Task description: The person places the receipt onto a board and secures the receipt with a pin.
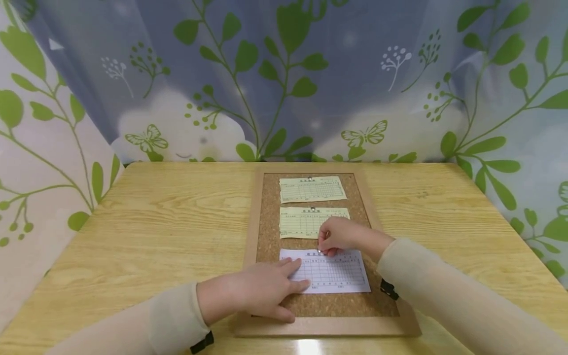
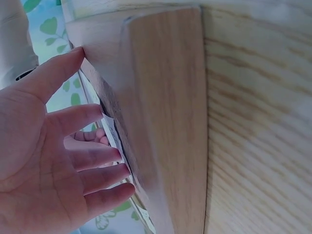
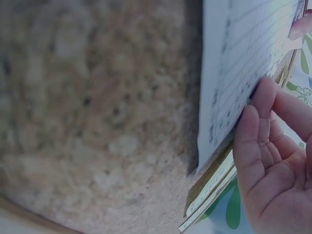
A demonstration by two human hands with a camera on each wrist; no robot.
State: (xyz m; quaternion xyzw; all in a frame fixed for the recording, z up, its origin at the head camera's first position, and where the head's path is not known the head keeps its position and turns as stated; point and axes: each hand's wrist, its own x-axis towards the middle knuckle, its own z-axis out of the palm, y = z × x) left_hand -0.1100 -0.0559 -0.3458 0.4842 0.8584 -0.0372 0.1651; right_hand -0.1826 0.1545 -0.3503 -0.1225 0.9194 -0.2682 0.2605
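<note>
A cork board (image 1: 346, 306) with a wooden frame lies on the table. On its near part is a white printed form (image 1: 339, 276). My left hand (image 1: 265, 288) rests with spread, straight fingers on the form's left side; in the left wrist view its thumb is by the wooden frame (image 2: 168, 107). At the form's top edge, the thumb and forefinger of my right hand (image 1: 340, 235) pinch a small shiny pushpin (image 1: 318, 251), mostly hidden by the fingertips. The right wrist view shows these fingertips (image 3: 248, 122) right at the paper (image 3: 229, 73).
Two yellowish printed forms, a middle one (image 1: 295, 224) and a far one (image 1: 310, 191), hang on the board, each with a metallic pin at its top. The wooden table (image 1: 155, 222) extends on both sides. A leaf-patterned curtain (image 1: 341, 64) stands behind it.
</note>
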